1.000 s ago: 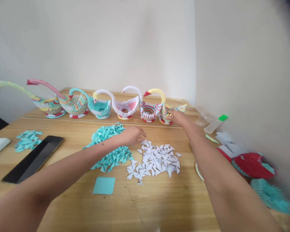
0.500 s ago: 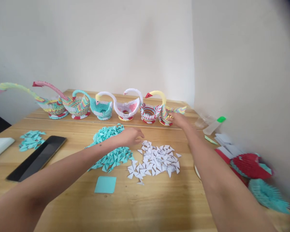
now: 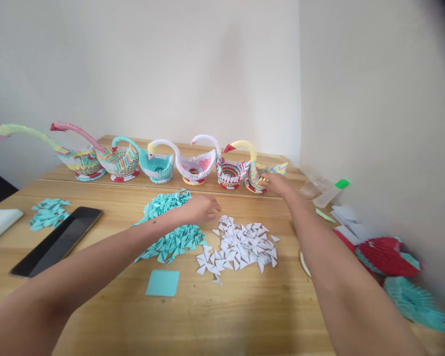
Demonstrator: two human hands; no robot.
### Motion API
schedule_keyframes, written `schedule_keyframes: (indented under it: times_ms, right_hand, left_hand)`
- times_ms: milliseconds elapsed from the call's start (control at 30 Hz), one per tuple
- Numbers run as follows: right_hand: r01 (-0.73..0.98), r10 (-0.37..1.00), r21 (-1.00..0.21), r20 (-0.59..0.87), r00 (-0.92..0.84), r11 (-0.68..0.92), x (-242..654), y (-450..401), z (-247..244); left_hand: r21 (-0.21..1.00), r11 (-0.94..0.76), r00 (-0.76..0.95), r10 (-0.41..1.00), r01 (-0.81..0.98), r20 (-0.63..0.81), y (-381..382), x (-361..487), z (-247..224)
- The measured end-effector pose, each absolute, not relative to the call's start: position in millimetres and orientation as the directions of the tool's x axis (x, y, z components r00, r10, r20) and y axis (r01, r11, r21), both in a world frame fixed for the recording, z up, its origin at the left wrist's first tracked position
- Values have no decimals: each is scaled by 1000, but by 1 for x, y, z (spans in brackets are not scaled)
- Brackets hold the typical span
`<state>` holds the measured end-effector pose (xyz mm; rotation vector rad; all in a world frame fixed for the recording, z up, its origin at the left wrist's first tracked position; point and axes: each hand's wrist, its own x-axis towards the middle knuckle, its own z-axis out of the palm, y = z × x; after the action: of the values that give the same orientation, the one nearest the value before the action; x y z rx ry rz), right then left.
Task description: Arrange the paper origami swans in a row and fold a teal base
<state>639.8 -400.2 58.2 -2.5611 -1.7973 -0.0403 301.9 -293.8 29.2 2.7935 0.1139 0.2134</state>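
My right hand (image 3: 277, 184) is at the far-right folded-paper swan (image 3: 252, 170), which has a yellow neck and a red beak. Its fingers close on the swan's body just behind the neck. My left hand (image 3: 202, 208) is loosely curled over the inner edge of a heap of teal folded paper triangles (image 3: 174, 244); no object shows in it. A heap of white paper triangles (image 3: 241, 244) lies just in front and to the right of that hand. Below the teal heap rests a flat teal paper square (image 3: 162, 283).
Several more paper swans (image 3: 156, 168) stand in a row along the back. At left are a small teal pile (image 3: 50, 213), a black phone (image 3: 57, 241) and a white object (image 3: 0, 225). A green-capped bottle (image 3: 331, 194) and a red paper model (image 3: 389, 256) lie right.
Both hands keep nearly the same places, the right one still at the far-right swan. The whole view has shifted very slightly.
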Motion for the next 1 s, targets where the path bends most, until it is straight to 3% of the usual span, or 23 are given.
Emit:
schedule_keyframes:
  times_ms: [267,567,733,1000]
  right_hand:
    - [943,940,-44,83,331,-328,641,-399,54]
    - [991,878,-10,462,121,-132,621,-419,54]
    - [999,852,-46,522,37,-15,571,-436,44]
    - [978,869,-50,468,-158,205,485,-439,22]
  left_hand:
    - [352,-935,984,102,46,142,-294,294,30]
    - [396,-917,968,141,49,207,-299,245,42]
    - [427,-892,927,277,149,254,-289,207,35]
    - [462,-819,787,517,340,337,-254,162,29]
